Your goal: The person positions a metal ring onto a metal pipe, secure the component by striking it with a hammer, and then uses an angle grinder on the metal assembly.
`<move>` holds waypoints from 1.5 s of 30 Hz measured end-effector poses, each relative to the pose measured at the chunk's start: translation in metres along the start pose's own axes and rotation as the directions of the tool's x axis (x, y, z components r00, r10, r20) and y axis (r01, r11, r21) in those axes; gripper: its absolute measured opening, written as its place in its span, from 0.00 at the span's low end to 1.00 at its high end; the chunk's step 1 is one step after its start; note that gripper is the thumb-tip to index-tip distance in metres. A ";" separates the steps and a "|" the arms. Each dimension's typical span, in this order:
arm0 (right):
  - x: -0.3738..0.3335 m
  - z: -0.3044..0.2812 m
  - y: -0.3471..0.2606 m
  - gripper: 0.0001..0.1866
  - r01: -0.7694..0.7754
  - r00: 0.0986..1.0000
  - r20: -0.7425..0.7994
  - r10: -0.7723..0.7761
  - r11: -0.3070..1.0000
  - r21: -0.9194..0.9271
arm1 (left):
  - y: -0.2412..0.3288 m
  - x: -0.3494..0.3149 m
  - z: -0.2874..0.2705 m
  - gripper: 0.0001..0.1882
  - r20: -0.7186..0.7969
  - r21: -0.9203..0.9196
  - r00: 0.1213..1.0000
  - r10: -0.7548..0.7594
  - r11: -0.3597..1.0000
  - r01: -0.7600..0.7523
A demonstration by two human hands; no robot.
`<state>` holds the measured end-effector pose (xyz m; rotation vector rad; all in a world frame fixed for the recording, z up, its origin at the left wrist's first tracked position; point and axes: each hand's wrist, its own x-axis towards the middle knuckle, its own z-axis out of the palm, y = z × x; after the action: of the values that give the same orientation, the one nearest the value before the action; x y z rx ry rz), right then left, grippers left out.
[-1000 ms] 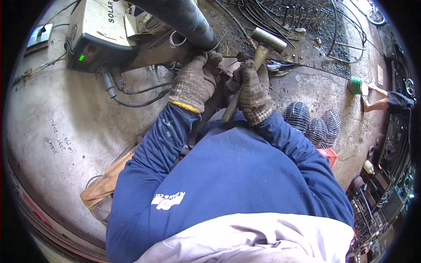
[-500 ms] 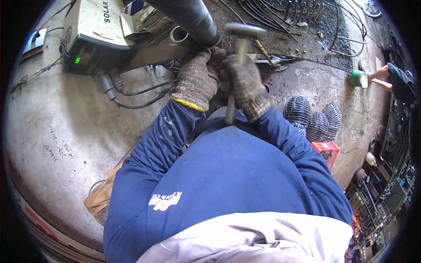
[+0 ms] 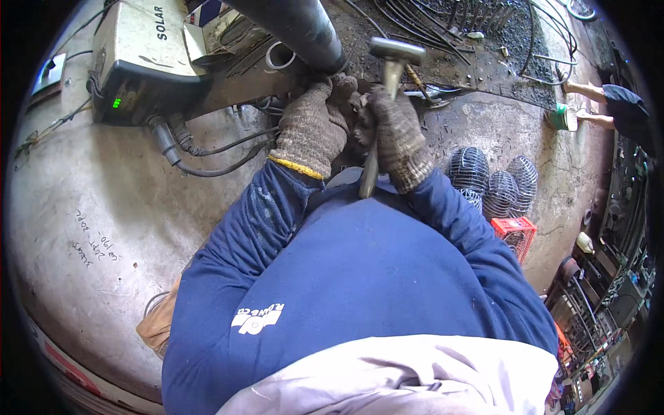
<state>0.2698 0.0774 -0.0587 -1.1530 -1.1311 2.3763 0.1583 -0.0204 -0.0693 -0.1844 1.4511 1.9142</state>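
A brown knitted work glove with a yellow cuff edge covers my left hand (image 3: 311, 131). Its fingers are curled at the bench edge, just below the foot of a thick dark metal post (image 3: 297, 31); whatever they hold is hidden. My right hand (image 3: 401, 138), in a similar glove, is wrapped around the handle of a hammer (image 3: 393, 69). The hammer's metal head points away from me, above the bench edge, and the handle's end comes down towards my chest. Both hands are close together, with the right fingers beside the left ones.
At the left stands a cream and black welding machine (image 3: 149, 62) with thick cables (image 3: 228, 159). The dark workbench (image 3: 443, 69) carries rods and a short pipe ring (image 3: 280, 55). Wire coils (image 3: 470, 173) and a red crate (image 3: 515, 235) sit on the floor. Another person's legs (image 3: 591, 107) show at right.
The hammer has shifted slightly right, and its head, blurred before, now looks sharp. My left hand stays nearly in place. The other person's legs have moved apart.
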 end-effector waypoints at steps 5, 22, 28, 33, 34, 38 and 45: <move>0.007 -0.022 0.006 0.20 0.151 0.985 0.044 -0.169 0.950 0.274 | 0.011 -0.007 0.017 0.12 -0.092 -0.339 0.969 -0.227 0.923 0.184; 0.011 -0.006 0.017 0.19 0.223 0.974 -0.021 -0.224 0.974 -0.029 | -0.020 0.013 -0.016 0.10 0.044 0.396 0.984 0.172 0.901 -0.175; 0.016 -0.027 0.020 0.19 0.132 0.991 -0.044 -0.125 0.962 0.239 | -0.001 0.000 0.010 0.09 -0.139 -0.352 0.972 -0.188 0.927 0.129; 0.013 -0.019 0.032 0.21 0.211 0.977 0.033 -0.209 0.977 -0.044 | -0.026 0.014 -0.012 0.09 0.056 0.524 0.904 0.423 0.758 -0.388; 0.011 -0.015 0.025 0.20 0.134 0.991 0.032 -0.130 0.962 -0.238 | -0.011 0.006 0.001 0.09 -0.071 0.108 0.989 0.128 0.987 -0.120; -0.001 -0.017 -0.010 0.19 -0.018 0.998 0.056 0.008 0.982 0.189 | -0.004 0.003 0.004 0.09 -0.082 -0.326 0.977 -0.197 0.932 0.160; 0.022 -0.031 0.029 0.18 0.330 0.943 0.107 -0.315 0.924 -0.194 | -0.027 0.017 -0.023 0.09 0.028 0.355 0.988 0.155 0.922 -0.155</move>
<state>0.2818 0.0867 -0.1041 -0.8598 -1.4982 2.0994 0.1561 -0.0300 -0.1071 0.1033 1.8308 1.7301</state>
